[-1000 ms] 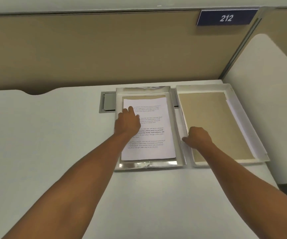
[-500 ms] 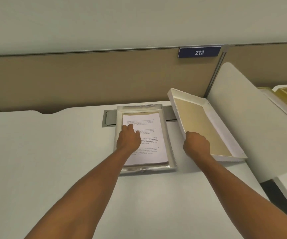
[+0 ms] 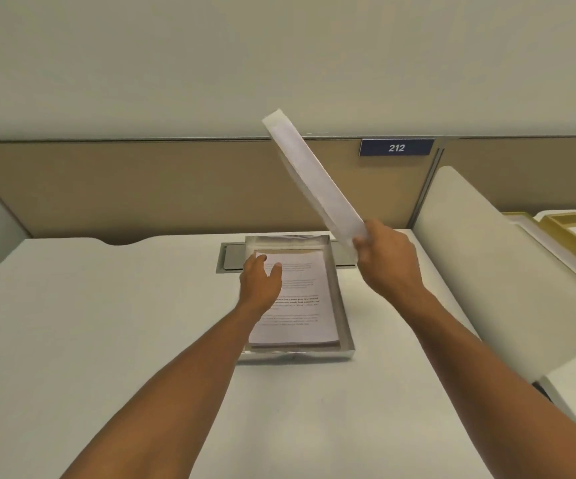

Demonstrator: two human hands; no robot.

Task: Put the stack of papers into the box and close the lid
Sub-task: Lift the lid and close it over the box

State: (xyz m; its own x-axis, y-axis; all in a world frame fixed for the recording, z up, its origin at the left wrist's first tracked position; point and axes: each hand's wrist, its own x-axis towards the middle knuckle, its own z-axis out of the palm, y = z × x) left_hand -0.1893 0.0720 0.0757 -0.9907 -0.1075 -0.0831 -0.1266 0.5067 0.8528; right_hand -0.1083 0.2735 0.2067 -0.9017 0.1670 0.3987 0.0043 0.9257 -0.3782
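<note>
Papers: 1 stack in box | lid: 1, right hand

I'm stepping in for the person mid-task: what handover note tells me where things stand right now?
Right hand: grip shut on the lid, held tilted in the air above the box's right side.
Left hand: open, fingers spread, over the left part of the stack of papers.
Done: the stack lies inside the open box on the desk.
Left: turn the lid over, lower it onto the box, press it closed.
</note>
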